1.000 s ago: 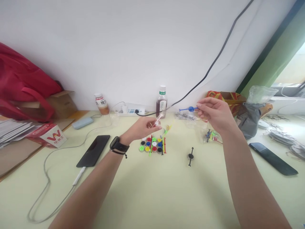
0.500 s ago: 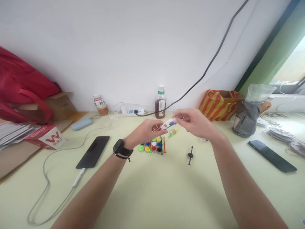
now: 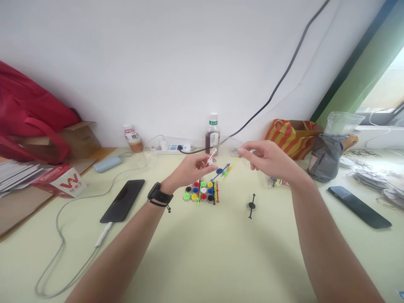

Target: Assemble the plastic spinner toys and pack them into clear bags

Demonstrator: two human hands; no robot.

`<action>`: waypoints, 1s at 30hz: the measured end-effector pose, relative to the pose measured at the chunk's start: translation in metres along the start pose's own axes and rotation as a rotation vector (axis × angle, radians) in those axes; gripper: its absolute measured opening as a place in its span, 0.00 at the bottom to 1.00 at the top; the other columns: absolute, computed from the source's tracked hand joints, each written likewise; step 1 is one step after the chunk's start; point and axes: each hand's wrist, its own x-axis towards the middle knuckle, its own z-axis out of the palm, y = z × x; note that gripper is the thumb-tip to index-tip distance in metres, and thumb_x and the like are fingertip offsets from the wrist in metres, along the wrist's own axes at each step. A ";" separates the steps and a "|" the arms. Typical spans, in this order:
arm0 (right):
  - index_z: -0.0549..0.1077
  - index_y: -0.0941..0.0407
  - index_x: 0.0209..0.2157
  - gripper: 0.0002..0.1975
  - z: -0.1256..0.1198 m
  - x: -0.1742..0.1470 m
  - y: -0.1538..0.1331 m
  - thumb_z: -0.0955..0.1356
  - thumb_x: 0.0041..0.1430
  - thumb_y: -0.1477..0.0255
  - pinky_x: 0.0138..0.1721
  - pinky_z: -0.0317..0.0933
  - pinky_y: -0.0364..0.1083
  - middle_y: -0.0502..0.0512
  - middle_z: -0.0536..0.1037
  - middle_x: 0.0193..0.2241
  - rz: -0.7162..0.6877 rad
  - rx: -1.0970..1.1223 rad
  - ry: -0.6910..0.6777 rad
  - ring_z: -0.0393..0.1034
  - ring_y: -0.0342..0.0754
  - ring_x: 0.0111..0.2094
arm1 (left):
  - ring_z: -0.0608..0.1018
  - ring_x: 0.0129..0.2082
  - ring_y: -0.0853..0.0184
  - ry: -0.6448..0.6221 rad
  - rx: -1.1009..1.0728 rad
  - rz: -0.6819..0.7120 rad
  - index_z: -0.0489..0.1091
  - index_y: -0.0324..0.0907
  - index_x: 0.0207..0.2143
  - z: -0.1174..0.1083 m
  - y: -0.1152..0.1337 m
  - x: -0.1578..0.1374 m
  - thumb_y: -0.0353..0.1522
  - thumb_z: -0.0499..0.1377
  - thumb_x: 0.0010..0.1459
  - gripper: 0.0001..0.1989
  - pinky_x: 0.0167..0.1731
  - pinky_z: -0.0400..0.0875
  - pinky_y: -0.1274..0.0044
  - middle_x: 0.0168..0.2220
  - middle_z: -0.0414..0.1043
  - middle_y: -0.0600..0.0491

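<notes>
My left hand [image 3: 195,167] is closed around arrow spinners; a white spinner [image 3: 211,160] and some red show between its fingers and thumb. A blue arrow spinner [image 3: 219,171] slants just beyond the thumb; I cannot tell whether it is held. My right hand [image 3: 263,158] is pinched, and a blurred yellow arrow spinner [image 3: 235,163] runs up to its fingertips. Below the left hand stand rows of coloured round spinner bases [image 3: 203,190] in several colours, with red, green and black arrows beside and over them. A black arrow spinner [image 3: 251,206] lies apart to the right.
Small colourful pieces [image 3: 277,182] lie under the right wrist. A tea bottle [image 3: 213,134] and power strip [image 3: 173,146] stand by the wall. A charging phone [image 3: 123,201] lies left, a dark phone [image 3: 360,207] right. A striped bag [image 3: 290,136] and grey bag [image 3: 326,158] stand back right.
My hands have moved apart, the right one shifting right. The clear, shiny piece that was between them no longer shows there. The blue arrow spinner now shows fully below the left hand's thumb.
</notes>
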 end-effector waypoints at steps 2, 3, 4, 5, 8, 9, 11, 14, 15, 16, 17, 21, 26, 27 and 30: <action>0.76 0.53 0.39 0.18 -0.005 0.001 0.008 0.66 0.67 0.53 0.23 0.58 0.45 0.51 0.76 0.26 0.008 -0.020 0.139 0.69 0.46 0.23 | 0.67 0.23 0.70 0.017 -0.031 -0.019 0.73 0.41 0.33 -0.001 -0.002 0.000 0.49 0.60 0.63 0.20 0.24 0.64 0.78 0.25 0.66 0.56; 0.75 0.53 0.39 0.16 -0.006 0.002 0.016 0.67 0.67 0.55 0.24 0.59 0.45 0.52 0.78 0.28 0.019 -0.061 0.200 0.70 0.47 0.24 | 0.68 0.23 0.70 0.020 -0.042 -0.027 0.73 0.41 0.33 -0.002 -0.003 0.001 0.50 0.61 0.62 0.20 0.24 0.64 0.78 0.25 0.66 0.56; 0.75 0.53 0.39 0.13 -0.005 0.003 0.025 0.67 0.66 0.57 0.25 0.60 0.45 0.53 0.79 0.30 0.046 -0.120 0.225 0.71 0.48 0.25 | 0.69 0.23 0.70 0.021 -0.048 -0.035 0.73 0.41 0.34 -0.003 -0.004 0.001 0.50 0.61 0.62 0.20 0.23 0.64 0.78 0.25 0.66 0.56; 0.74 0.53 0.37 0.11 -0.003 0.004 0.037 0.68 0.64 0.59 0.26 0.61 0.46 0.54 0.80 0.31 0.086 -0.196 0.185 0.72 0.49 0.27 | 0.70 0.24 0.69 0.023 -0.050 -0.043 0.73 0.41 0.34 -0.004 -0.004 0.001 0.50 0.61 0.62 0.20 0.23 0.64 0.78 0.25 0.66 0.55; 0.74 0.53 0.32 0.11 0.012 0.005 0.073 0.72 0.58 0.60 0.27 0.65 0.47 0.56 0.81 0.28 0.423 -0.293 -0.341 0.75 0.51 0.26 | 0.71 0.24 0.68 0.017 -0.039 -0.060 0.73 0.42 0.35 -0.006 -0.006 0.000 0.51 0.60 0.62 0.21 0.24 0.65 0.78 0.25 0.67 0.54; 0.73 0.54 0.30 0.12 0.019 0.005 0.083 0.73 0.55 0.60 0.28 0.67 0.48 0.56 0.81 0.27 0.557 -0.274 -0.531 0.76 0.52 0.26 | 0.70 0.24 0.68 0.013 -0.034 -0.062 0.73 0.42 0.35 -0.006 -0.006 -0.001 0.51 0.60 0.62 0.21 0.24 0.65 0.78 0.25 0.66 0.55; 0.74 0.55 0.27 0.13 0.032 0.005 0.098 0.75 0.50 0.62 0.31 0.70 0.48 0.57 0.82 0.27 0.672 -0.174 -0.811 0.79 0.53 0.28 | 0.69 0.24 0.69 0.003 -0.023 -0.061 0.72 0.42 0.35 -0.007 -0.005 -0.001 0.50 0.59 0.63 0.20 0.25 0.65 0.78 0.26 0.65 0.56; 0.77 0.56 0.27 0.11 0.042 0.007 0.103 0.77 0.44 0.65 0.37 0.73 0.47 0.57 0.83 0.28 0.650 -0.067 -0.923 0.81 0.54 0.34 | 0.66 0.24 0.71 -0.018 -0.012 -0.060 0.71 0.42 0.35 -0.007 -0.004 -0.002 0.49 0.59 0.64 0.19 0.26 0.64 0.78 0.26 0.62 0.57; 0.78 0.56 0.27 0.11 0.041 0.008 0.101 0.77 0.43 0.66 0.38 0.73 0.46 0.56 0.83 0.28 0.621 -0.032 -0.925 0.81 0.54 0.35 | 0.66 0.24 0.71 -0.025 -0.009 -0.062 0.71 0.42 0.35 -0.007 -0.004 -0.002 0.49 0.59 0.64 0.19 0.27 0.64 0.78 0.26 0.61 0.57; 0.79 0.56 0.28 0.11 0.037 0.008 0.097 0.78 0.43 0.66 0.39 0.73 0.46 0.56 0.83 0.28 0.582 0.014 -0.923 0.81 0.53 0.35 | 0.65 0.24 0.71 -0.029 -0.006 -0.064 0.71 0.42 0.35 -0.008 -0.005 -0.001 0.49 0.59 0.65 0.19 0.27 0.64 0.78 0.26 0.60 0.58; 0.80 0.56 0.29 0.11 0.031 0.008 0.093 0.78 0.44 0.66 0.40 0.72 0.46 0.55 0.83 0.28 0.529 0.076 -0.904 0.81 0.52 0.35 | 0.64 0.24 0.71 -0.032 -0.002 -0.064 0.70 0.42 0.34 -0.008 -0.005 -0.001 0.49 0.59 0.65 0.19 0.27 0.64 0.78 0.26 0.59 0.58; 0.82 0.57 0.34 0.17 -0.002 0.004 0.071 0.79 0.49 0.59 0.36 0.72 0.47 0.55 0.82 0.29 0.255 0.382 -0.590 0.78 0.49 0.30 | 0.63 0.25 0.71 -0.044 0.012 -0.052 0.70 0.42 0.33 -0.008 -0.006 -0.001 0.48 0.59 0.65 0.18 0.28 0.63 0.78 0.26 0.58 0.58; 0.81 0.55 0.34 0.16 -0.023 -0.002 0.044 0.81 0.48 0.60 0.26 0.68 0.46 0.52 0.79 0.26 0.067 0.644 0.184 0.71 0.44 0.24 | 0.61 0.25 0.71 -0.065 0.045 -0.026 0.69 0.41 0.30 -0.006 -0.007 -0.002 0.45 0.60 0.65 0.18 0.28 0.61 0.78 0.26 0.59 0.58; 0.81 0.54 0.34 0.15 -0.022 -0.002 0.039 0.81 0.49 0.60 0.27 0.70 0.47 0.52 0.79 0.26 0.040 0.636 0.293 0.71 0.46 0.25 | 0.61 0.26 0.71 -0.069 0.053 -0.021 0.70 0.41 0.30 -0.006 -0.007 -0.002 0.45 0.60 0.65 0.17 0.28 0.61 0.78 0.26 0.59 0.58; 0.82 0.53 0.34 0.13 -0.013 0.001 0.025 0.80 0.52 0.60 0.31 0.74 0.51 0.55 0.81 0.29 0.006 0.505 0.417 0.75 0.49 0.27 | 0.62 0.26 0.70 -0.089 0.067 -0.008 0.73 0.42 0.32 -0.005 -0.006 -0.002 0.45 0.59 0.65 0.17 0.29 0.62 0.78 0.26 0.61 0.57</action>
